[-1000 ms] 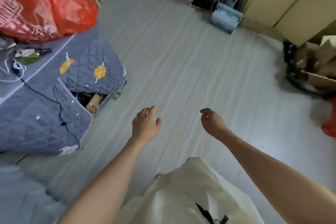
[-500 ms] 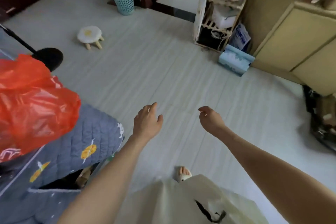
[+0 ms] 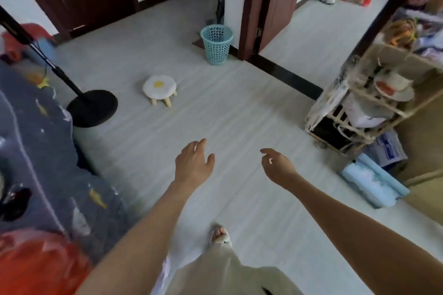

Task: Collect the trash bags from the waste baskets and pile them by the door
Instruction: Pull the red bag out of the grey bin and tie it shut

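Hands hold nothing: left hand (image 3: 193,164) and right hand (image 3: 278,166) loose, far from the blue plastic mesh basket (image 3: 216,44) by the door.

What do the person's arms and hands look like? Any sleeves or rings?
Both arms are bare, with no sleeves showing. The left hand and the right hand wear no gloves, and no rings or watch can be seen. The picture is a little blurry.

1 waste basket (image 3: 216,44) | 1 stool (image 3: 159,87) | 2 hands — left hand (image 3: 193,163), right hand (image 3: 278,166)
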{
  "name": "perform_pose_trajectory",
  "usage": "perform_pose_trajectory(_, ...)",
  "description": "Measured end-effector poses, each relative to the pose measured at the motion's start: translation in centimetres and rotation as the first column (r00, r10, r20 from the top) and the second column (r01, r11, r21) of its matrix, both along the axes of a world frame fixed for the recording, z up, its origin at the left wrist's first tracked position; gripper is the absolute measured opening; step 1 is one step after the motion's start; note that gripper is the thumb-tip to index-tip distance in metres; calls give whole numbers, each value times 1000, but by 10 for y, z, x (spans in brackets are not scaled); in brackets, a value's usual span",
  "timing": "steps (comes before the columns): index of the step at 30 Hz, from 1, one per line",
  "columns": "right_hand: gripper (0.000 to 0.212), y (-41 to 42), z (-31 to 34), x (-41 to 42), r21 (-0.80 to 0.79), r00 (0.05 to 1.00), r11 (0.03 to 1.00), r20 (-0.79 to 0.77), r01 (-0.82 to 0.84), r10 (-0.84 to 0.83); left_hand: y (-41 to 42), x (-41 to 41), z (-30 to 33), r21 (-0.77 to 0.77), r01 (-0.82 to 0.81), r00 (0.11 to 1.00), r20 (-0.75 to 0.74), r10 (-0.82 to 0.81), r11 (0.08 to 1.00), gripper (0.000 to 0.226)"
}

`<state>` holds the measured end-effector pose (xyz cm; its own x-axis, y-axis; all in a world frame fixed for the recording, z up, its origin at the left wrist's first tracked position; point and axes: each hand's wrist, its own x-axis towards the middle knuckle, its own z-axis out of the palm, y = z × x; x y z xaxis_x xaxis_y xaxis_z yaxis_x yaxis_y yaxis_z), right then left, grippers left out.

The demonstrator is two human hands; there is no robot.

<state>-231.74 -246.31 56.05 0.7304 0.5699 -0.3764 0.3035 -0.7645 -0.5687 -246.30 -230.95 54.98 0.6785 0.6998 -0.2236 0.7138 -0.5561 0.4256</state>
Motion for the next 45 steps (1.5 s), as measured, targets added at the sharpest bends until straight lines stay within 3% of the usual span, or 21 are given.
perform_pose_trajectory(6, 37, 143, 14, 93, 17, 998, 997, 8, -70, 70, 136, 85, 14, -1, -15, 1000, -20, 15, 1000, 56)
perform_pose_trajectory(13, 40, 351, 7, 229, 3, 986, 987, 35, -162, 161, 327, 209, 0, 43, -21, 997, -71, 24, 999, 56)
perform_pose_trajectory(19, 40, 557, 24, 347, 12, 967, 970, 83, -244, 242, 515, 327, 25, 68, -115, 993, -25, 117, 991, 55)
perform_pose_trajectory(35, 35, 1025, 48, 531, 36, 858, 862, 120, -506, 499, 957, 487, 33, 59, -297, 955, 22, 296, 953, 55)
perform_pose_trajectory(45, 39, 1263, 52, 609, 5, 851, 852, 61, -523, 522, 1180, 571, 34, 29, -365, 930, 66, 362, 931, 54)
